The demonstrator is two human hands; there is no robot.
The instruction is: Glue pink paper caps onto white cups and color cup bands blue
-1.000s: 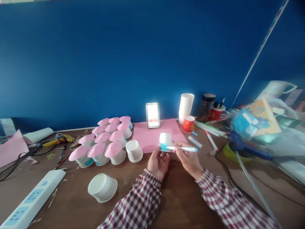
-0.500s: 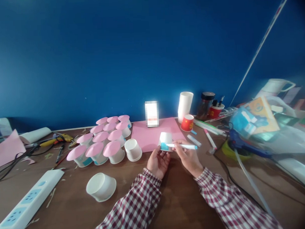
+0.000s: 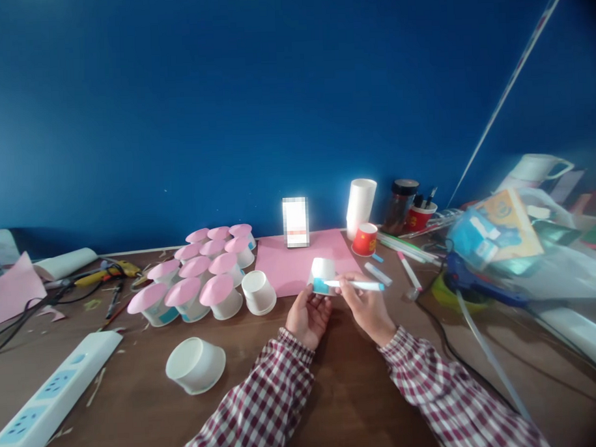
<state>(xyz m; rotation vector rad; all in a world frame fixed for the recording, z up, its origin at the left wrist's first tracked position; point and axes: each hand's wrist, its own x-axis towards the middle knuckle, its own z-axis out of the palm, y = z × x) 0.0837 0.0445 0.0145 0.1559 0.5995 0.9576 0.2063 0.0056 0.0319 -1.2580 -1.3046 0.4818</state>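
Note:
My left hand [image 3: 308,319] is closed on the lower edge of a small white paper cup [image 3: 323,267], which is upside down and has a blue patch on its side. In my right hand [image 3: 371,312] is a white marker with a blue end [image 3: 361,285], its tip against or very close to the blue patch; I cannot tell whether it touches. Behind the cup lies a sheet of pink paper [image 3: 299,266]. To the left of my hands, an upturned white cup [image 3: 259,292] stands beside several cups topped with pink paper caps [image 3: 217,290].
Nearer me is another white cup [image 3: 195,365], with a power strip [image 3: 40,405] at the left. Stacked white cups [image 3: 360,205], a red cup [image 3: 366,239] and a dark-lidded jar [image 3: 401,205] stand at the back right. A blue glue gun [image 3: 481,285] and cables lie further right.
Both hands, the cup and the marker keep nearly the same positions. The whole view has shifted very slightly.

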